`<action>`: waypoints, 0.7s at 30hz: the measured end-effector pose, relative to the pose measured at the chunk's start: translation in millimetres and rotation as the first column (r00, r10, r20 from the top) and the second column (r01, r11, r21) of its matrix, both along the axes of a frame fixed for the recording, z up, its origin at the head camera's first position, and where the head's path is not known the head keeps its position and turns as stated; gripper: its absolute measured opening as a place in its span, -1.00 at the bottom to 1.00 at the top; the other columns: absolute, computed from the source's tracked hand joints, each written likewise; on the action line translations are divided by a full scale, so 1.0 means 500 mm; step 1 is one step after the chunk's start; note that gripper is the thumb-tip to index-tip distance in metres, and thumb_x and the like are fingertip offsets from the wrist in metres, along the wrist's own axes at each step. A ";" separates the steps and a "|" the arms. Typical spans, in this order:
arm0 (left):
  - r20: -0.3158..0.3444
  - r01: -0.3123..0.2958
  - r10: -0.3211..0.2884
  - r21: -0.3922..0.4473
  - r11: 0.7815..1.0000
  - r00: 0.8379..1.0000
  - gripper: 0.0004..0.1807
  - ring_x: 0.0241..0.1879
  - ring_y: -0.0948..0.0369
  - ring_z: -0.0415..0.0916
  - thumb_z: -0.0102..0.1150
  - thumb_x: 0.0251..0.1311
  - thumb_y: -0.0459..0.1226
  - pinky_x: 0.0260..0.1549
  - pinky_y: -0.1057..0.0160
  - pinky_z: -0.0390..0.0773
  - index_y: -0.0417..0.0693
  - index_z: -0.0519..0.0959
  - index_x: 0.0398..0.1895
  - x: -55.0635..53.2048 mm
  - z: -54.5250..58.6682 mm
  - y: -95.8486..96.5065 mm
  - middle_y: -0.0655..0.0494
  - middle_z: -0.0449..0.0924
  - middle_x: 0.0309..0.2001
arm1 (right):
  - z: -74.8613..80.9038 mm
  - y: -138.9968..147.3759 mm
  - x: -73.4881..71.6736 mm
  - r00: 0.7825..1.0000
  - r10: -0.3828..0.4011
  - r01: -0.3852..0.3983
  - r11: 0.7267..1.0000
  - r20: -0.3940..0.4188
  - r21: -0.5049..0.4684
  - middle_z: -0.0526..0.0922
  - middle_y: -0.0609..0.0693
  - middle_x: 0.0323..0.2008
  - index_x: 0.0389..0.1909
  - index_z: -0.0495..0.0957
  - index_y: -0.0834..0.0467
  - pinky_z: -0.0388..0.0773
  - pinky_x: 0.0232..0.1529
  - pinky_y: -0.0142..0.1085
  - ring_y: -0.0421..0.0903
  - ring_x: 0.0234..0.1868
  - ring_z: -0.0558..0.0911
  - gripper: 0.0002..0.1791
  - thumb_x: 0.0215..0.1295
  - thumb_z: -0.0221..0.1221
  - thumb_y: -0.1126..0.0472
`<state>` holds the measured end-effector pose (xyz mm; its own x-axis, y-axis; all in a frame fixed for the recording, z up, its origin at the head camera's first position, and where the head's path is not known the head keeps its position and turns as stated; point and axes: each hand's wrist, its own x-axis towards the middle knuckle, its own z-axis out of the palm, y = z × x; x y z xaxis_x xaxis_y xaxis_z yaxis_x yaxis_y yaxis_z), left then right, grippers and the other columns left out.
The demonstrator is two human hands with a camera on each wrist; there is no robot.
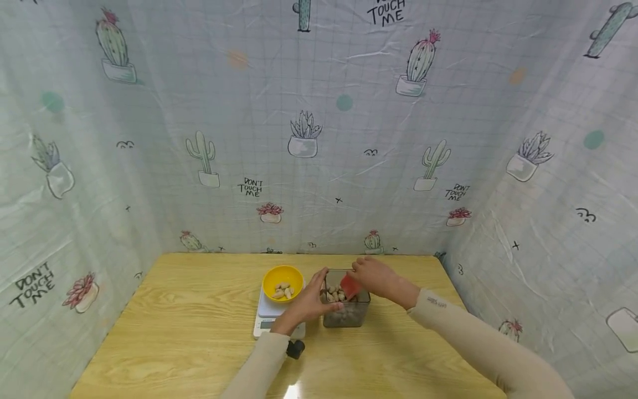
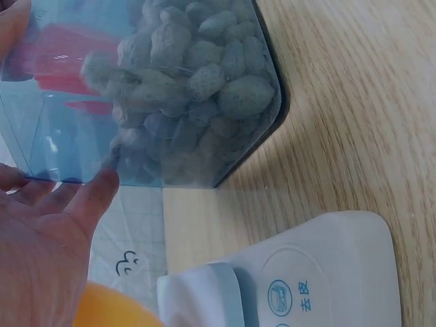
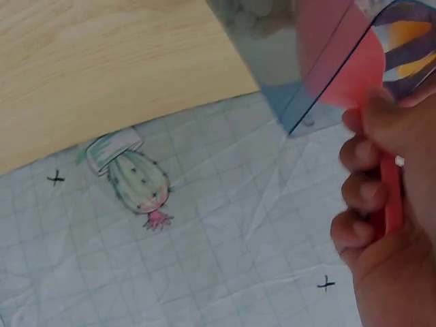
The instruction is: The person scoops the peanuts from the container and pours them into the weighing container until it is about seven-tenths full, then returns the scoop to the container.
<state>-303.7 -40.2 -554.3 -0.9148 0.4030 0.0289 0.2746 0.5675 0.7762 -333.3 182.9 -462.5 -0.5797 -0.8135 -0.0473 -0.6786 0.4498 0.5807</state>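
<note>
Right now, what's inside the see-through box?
Inside the box are peanuts, and the red scoop, held by the right hand, reaches in. The middle of the pile and whatever the scoop covers cannot be seen.

The place looks like a small screened-off tabletop booth; whether a home, a shop or a lab lies beyond is hidden. A wrinkled, pale grey sheet printed with potted cacti (image 1: 344,127) hangs at ten, twelve and two o'clock, enclosing a yellowish wood-grain table (image 1: 199,316) at six. A white digital scale (image 1: 271,311) under a round yellow bowl (image 1: 282,274) at seven, and a square, see-through container (image 1: 344,317) of peanuts (image 1: 335,292) between five and six, suggest food weighing.
</note>
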 end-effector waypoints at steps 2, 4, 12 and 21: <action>-0.006 0.000 0.000 -0.009 1.000 1.000 0.20 0.31 -0.08 0.42 0.32 0.05 0.25 0.21 -0.09 0.48 0.19 -0.21 0.60 -0.002 0.000 0.001 0.03 -0.16 0.60 | 0.001 0.004 -0.003 1.000 0.018 -0.017 0.999 0.022 -0.030 0.69 -0.07 -0.18 0.03 0.62 -0.01 0.59 -0.06 -0.22 -0.12 -0.16 0.62 -0.65 0.20 0.34 0.20; -0.014 -0.001 0.001 -0.017 1.000 1.000 0.20 0.33 -0.09 0.39 0.32 0.04 0.25 0.22 -0.11 0.46 0.17 -0.20 0.60 -0.002 -0.002 0.002 0.01 -0.15 0.60 | 0.002 0.011 -0.005 0.999 0.016 -0.013 0.998 0.051 -0.061 0.69 -0.07 -0.22 -0.01 0.63 0.01 0.60 -0.06 -0.20 -0.10 -0.19 0.63 -0.66 0.17 0.36 0.21; -0.003 -0.009 0.009 -0.026 1.000 1.000 0.17 0.32 -0.07 0.40 0.32 0.07 0.22 0.22 -0.10 0.46 0.20 -0.19 0.60 0.001 -0.001 0.005 0.04 -0.15 0.60 | -0.012 0.027 -0.006 0.998 0.025 -0.016 0.990 0.057 -0.138 0.67 -0.03 -0.28 -0.06 0.62 0.03 0.61 -0.09 -0.19 -0.07 -0.24 0.64 -0.71 0.20 0.33 0.29; 0.000 -0.012 0.012 -0.042 0.999 1.000 0.18 0.29 -0.06 0.45 0.30 0.06 0.26 0.18 -0.09 0.51 0.24 -0.21 0.60 0.001 0.001 0.006 0.07 -0.16 0.60 | -0.045 0.012 0.003 0.999 -0.009 0.006 0.995 -0.035 -0.100 0.65 -0.06 -0.19 0.01 0.57 -0.02 0.55 -0.10 -0.22 -0.10 -0.17 0.62 -0.64 0.18 0.36 0.18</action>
